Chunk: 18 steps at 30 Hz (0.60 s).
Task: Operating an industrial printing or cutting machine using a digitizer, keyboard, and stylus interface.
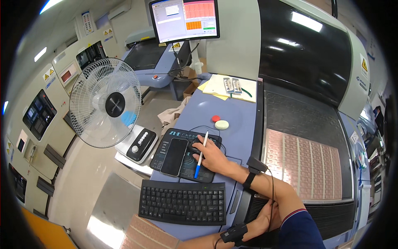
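My right hand (212,157) lies on a black mouse (194,145) and holds a white pen with a blue tip (201,154) between its fingers. The mouse sits on a dark mouse pad (162,146), next to a black phone (174,157) lying flat on the same pad. A black keyboard (182,203) lies just in front of the pad. My left hand (263,222) reaches across under my right elbow, at the machine's front edge; its fingers are mostly hidden. Both wrists wear black bands with small devices.
A monitor (184,18) stands at the back above the blue desk (238,124). A white fan (105,108) stands left. A red button (216,118), a white disc (222,125) and yellow papers (228,87) lie on the desk. Copper panels (304,166) lie on the machine's bed at right.
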### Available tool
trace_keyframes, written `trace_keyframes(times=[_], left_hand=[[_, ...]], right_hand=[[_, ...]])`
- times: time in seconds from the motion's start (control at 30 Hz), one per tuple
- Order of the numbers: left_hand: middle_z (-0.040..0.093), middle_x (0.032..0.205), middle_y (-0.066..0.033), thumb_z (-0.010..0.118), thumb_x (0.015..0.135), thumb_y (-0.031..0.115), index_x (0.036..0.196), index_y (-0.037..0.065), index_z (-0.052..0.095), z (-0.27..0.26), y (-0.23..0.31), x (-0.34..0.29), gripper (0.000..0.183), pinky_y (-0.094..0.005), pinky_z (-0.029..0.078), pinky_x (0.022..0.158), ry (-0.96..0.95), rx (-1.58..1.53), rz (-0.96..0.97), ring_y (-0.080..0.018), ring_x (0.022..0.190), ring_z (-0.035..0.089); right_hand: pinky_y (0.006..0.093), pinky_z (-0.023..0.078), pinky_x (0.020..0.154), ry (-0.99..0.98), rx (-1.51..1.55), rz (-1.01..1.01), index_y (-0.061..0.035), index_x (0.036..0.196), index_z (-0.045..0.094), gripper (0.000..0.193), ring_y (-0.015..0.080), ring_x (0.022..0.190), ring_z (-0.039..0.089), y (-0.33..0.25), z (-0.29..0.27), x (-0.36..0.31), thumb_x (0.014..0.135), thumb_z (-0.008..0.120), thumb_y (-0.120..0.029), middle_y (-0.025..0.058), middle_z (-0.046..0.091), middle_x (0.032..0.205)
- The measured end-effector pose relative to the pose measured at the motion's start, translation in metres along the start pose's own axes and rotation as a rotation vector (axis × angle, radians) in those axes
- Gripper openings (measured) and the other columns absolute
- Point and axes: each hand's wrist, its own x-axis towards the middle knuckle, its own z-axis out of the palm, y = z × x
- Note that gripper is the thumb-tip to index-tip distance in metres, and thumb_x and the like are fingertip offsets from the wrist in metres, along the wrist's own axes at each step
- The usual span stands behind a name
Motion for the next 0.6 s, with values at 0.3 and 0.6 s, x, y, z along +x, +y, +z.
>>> trace_keyframes(times=[0.3, 0.6], left_hand=[[0.061, 0.134, -0.0126, 0.053, 0.091, 0.033, 0.122, 0.011, 0.065, -0.012, -0.093, 0.029, 0.04, -0.0483, 0.031, 0.114, 0.055, 1.921, 0.419, -0.0317, 0.135, 0.043], [0.057, 0.14, -0.0123, 0.044, 0.098, 0.042, 0.128, 0.01, 0.06, -0.004, -0.056, 0.024, 0.046, -0.0468, 0.031, 0.116, -0.005, 1.819, 0.303, -0.0317, 0.136, 0.043]], right_hand=[[0.0477, 0.044, 0.108, 0.041, -0.026, -0.057, -0.0042, 0.126, 0.057, 0.039, 0.0467, 0.128, 0.051, -0.001, 0.002, 0.0, 0.092, 0.071, -0.018, 0.0333, 0.049, 0.143], [0.0461, 0.046, 0.105, 0.072, -0.117, -0.006, -0.0038, 0.123, 0.058, 0.041, 0.0431, 0.123, 0.054, -0.002, -0.001, -0.001, 0.086, 0.073, -0.015, 0.0304, 0.053, 0.141]])
